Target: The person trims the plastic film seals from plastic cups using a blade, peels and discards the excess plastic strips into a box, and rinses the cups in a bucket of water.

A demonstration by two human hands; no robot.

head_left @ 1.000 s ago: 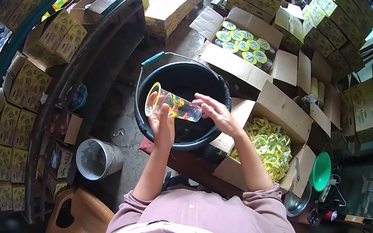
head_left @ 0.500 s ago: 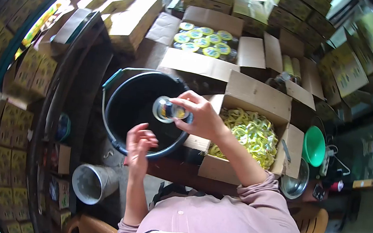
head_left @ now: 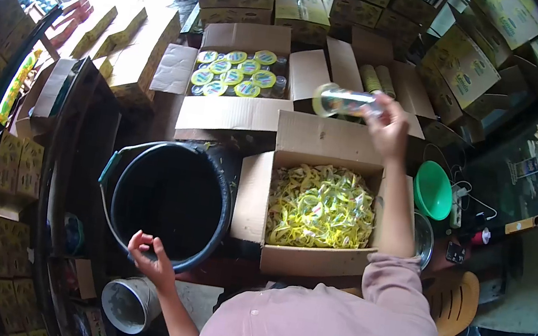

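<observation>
Over the far flap [head_left: 328,137] of the carton of yellow strips, the right hand [head_left: 390,126] is closed around the base end of a clear cup [head_left: 355,104]. The cup lies nearly level in the air, its wide rim toward the left and its narrow end at the fingers. A hold at that end probably suits the cup's taper and leaves the rim free of the fingers. The printing on its side is blurred.

On the near left, the left hand [head_left: 152,262] is at the near edge of the black bucket [head_left: 226,213], fingers loosely curled and apart from the thumb, with nothing seen between them; whether it touches the rim I cannot tell. The bucket's handle [head_left: 109,167] hangs to the left, which seems to leave the mouth open to both hands.

Right of the bucket, the yellow strips [head_left: 321,210] are heaped inside open flaps, so the carton walls likely keep the loose pile together. At the far left, lidded cups [head_left: 249,67] stand upright and close together in a 2nd carton [head_left: 228,115], perhaps so that they brace each other. Behind the right hand, a 3rd carton [head_left: 416,96] holds 2 long stacks [head_left: 372,78], apparently nested cups, side by side.
</observation>
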